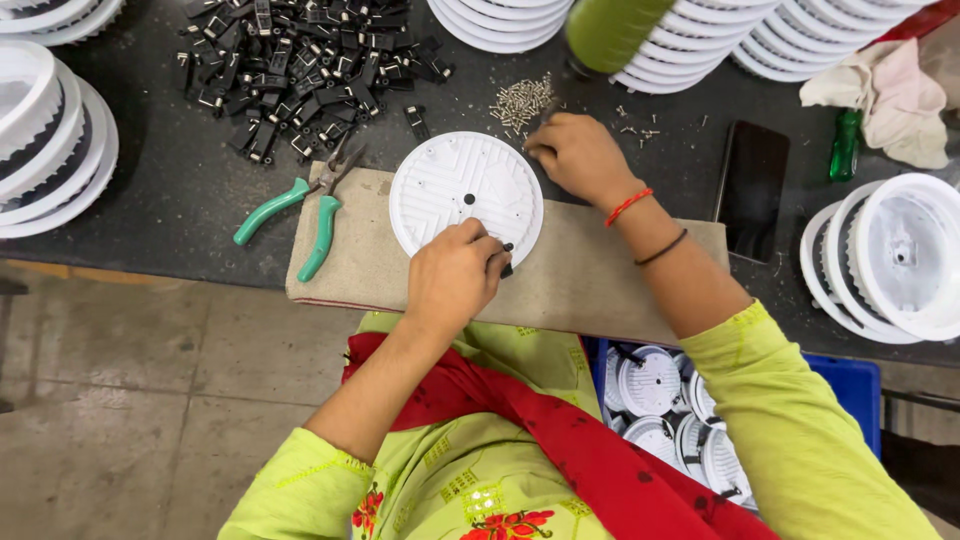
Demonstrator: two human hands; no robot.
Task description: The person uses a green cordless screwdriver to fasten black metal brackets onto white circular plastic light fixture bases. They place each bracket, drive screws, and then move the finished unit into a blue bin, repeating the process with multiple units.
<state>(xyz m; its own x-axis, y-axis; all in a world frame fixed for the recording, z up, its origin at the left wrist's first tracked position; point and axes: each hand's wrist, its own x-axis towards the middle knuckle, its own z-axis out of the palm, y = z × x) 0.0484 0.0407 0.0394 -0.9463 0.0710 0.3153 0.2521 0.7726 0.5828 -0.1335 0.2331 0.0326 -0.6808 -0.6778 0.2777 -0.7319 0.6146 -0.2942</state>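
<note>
White round disc point(466, 197) flat on cloth pad point(590, 275), steadied by left hand point(455, 275) pinching small black part at near rim; right hand point(578, 155) beyond disc, fingers closed at screw pile point(520, 100), contents unclear.

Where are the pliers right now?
The pliers lie left of the white disc, their jaws on the cloth pad's left corner, just below the heap of black clips.

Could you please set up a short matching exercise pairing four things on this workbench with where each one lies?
1. pliers
2. screws
3. phone
4. white disc

a. under the left hand, on the cloth pad
b. by the right hand
c. right of the right forearm
d. at the pad's left end

Pairs: 1-d, 2-b, 3-c, 4-a
</note>
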